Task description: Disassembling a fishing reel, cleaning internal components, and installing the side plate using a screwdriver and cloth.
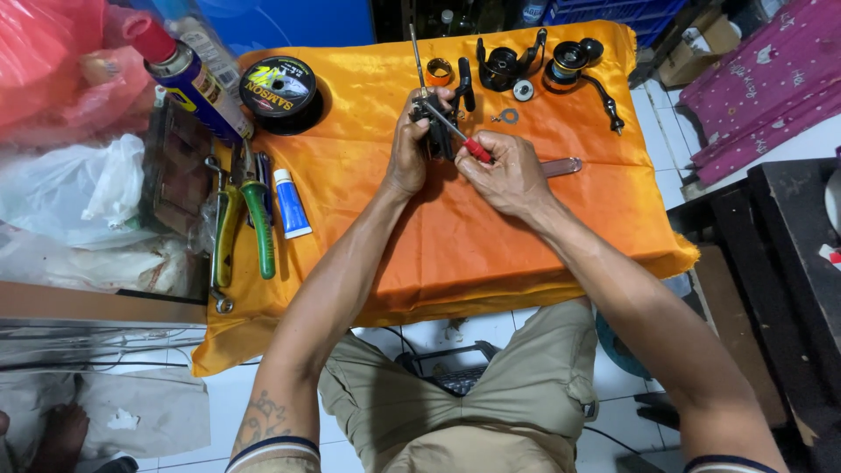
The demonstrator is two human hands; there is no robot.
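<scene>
**Two hands at a black fishing-reel body over an orange-covered worktop**

Head view. The left hand [408, 149] grips a black fishing-reel body [435, 127], fingers wrapped around it, above the middle of the orange cloth [491, 254] that covers the worktop. The body is dark and blocky, with one thin metal shaft rising from its top. The right hand [506, 175] pinches one small screwdriver [462, 140] by its red handle, fingers pressed together on it; the metal tip lies against the reel body. Just beside the right hand lies one flat silver tool [561, 165], partly hidden. Along the far edge of the cloth lie loose parts: one orange ring [439, 71], one black rotor [507, 63], one spool with crank handle [578, 66], and two small washers [510, 115]. At the left are one round spool of fishing line [279, 88], one spray can [188, 74] with a red cap, one white-and-blue tube [290, 203], and two pairs of pliers [243, 219], one yellow-handled, one green-handled.
</scene>
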